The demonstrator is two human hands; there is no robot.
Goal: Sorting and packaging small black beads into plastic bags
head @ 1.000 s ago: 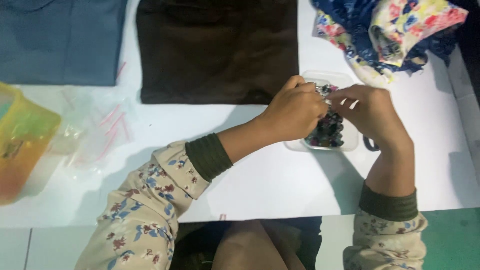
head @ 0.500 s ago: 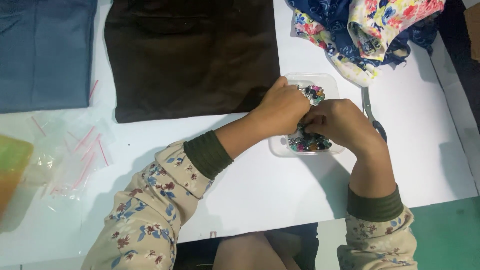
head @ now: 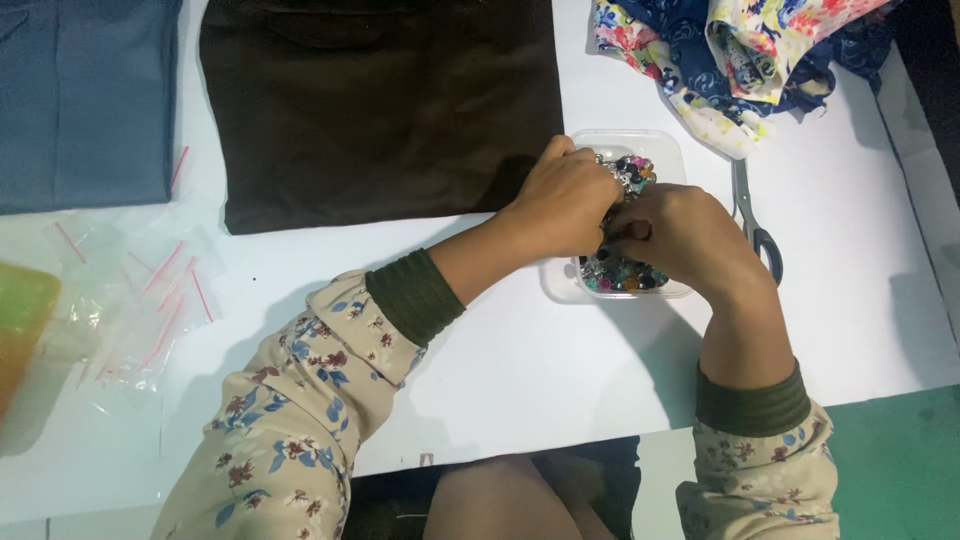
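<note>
Head view: I am looking down at a white tabletop [head: 520, 360]. My left hand [head: 565, 205] and right hand [head: 680, 240] are meeting over a small clear plastic tub [head: 665, 150] sitting toward the far right of the tabletop, filled with multicoloured beads [head: 620, 275]. Both hands are curling closed, fingertips pinching among the beads; I cannot tell exactly what they are gripping. Scissors [head: 750, 215] are lying just beside the tub's right side. A dark brown cloth [head: 380, 100] is lying along the far edge, blue cloth [head: 85, 100] at the far left corner, floral fabric [head: 740, 50] at the far right corner, and clear bags [head: 140, 300] near the left edge.
</note>
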